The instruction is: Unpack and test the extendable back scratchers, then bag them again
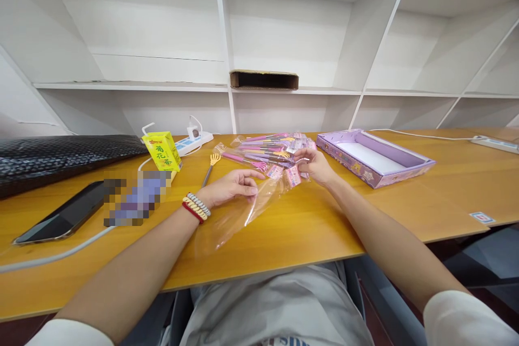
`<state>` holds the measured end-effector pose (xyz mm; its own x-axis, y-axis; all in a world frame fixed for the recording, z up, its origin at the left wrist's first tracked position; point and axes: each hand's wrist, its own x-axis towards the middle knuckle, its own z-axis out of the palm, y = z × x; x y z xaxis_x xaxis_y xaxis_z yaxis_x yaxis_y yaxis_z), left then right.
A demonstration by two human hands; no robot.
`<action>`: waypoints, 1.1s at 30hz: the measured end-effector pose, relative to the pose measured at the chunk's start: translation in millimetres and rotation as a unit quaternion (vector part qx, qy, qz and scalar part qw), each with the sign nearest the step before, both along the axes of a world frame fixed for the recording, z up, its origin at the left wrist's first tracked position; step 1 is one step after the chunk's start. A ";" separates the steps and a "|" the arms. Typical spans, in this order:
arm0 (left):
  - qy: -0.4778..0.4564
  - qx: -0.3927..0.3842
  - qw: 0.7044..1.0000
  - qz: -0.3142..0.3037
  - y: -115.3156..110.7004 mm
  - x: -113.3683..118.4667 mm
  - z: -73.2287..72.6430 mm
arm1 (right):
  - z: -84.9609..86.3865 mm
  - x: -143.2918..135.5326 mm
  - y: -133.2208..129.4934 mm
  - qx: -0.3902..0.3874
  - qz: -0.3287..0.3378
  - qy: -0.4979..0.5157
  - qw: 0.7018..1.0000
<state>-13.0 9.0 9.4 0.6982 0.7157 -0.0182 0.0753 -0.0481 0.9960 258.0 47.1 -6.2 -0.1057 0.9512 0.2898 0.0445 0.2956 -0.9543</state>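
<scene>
A long clear plastic bag (259,203) stretches between my hands above the table, with a pink printed label (292,177) at its far end. The thumb and fingers of my left hand (237,186) are closed on the bag's near side. Up by the label, my right hand (314,166) pinches the bag's far end. A back scratcher (208,171) with a yellow claw head and dark handle lies loose beyond my left hand. Behind the bag is a pile of back scratchers in clear wrappers (263,147), pink, purple and yellow.
On the right sits a purple open box (371,159). A yellow drink carton (162,151), a white power strip (192,143), a black phone (67,213) and a black bag (68,162) are at left. White shelves (284,38) stand behind the table, holding a cardboard box (264,80).
</scene>
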 end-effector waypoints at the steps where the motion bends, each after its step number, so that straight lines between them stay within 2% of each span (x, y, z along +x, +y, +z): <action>1: 0.009 -0.012 1.000 -0.022 -2.0 1.4 0.3 | 0.8 -0.6 -0.5 -0.001 -0.001 0.019 1.000; 4: 0.052 -0.063 0.991 -0.103 -8.9 5.2 2.4 | 1.6 -2.2 -3.4 -0.024 0.036 0.043 0.998; 6: 0.072 -0.087 0.985 -0.127 -12.3 6.5 4.1 | 1.2 -4.3 -6.3 -0.039 0.082 0.025 0.996; 9: 0.072 -0.088 0.989 -0.097 -13.0 6.9 4.6 | 0.8 -10.7 -12.0 -0.043 0.149 -0.014 0.988; 12: 0.071 -0.077 0.993 -0.057 -10.9 9.4 1.8 | 1.5 -20.5 -19.3 -0.035 0.179 -0.036 0.983; 14: 0.085 -0.049 0.994 -0.038 -10.2 13.2 -1.0 | 1.8 -26.5 -23.8 -0.029 0.178 -0.040 0.983; 17: 0.117 0.032 0.992 -0.020 -11.0 20.5 -4.9 | 0.8 -32.0 -27.9 -0.008 0.165 -0.053 0.985; 20: 0.133 0.093 0.986 -0.029 -12.6 26.0 -7.0 | -0.2 -33.8 -30.0 0.007 0.175 -0.058 0.983; 22: 0.139 0.106 0.984 -0.035 -13.3 27.6 -7.4 | 0.3 -33.8 -31.8 0.037 0.177 -0.057 0.982; 24: 0.136 0.117 0.983 -0.030 -13.2 28.1 -7.2 | 1.7 -32.8 -34.0 0.107 0.147 -0.090 0.979; 28: 0.111 0.141 0.984 0.022 -10.8 27.6 -8.7 | 5.9 -27.6 -37.3 0.260 0.064 -0.202 0.942; 30: 0.108 0.131 0.984 0.061 -9.2 27.2 -11.1 | 8.1 -24.5 -37.6 0.281 0.060 -0.226 0.931; 33: 0.102 0.113 0.985 0.085 -7.2 26.9 -15.1 | 10.9 -21.1 -37.0 0.262 0.070 -0.247 0.930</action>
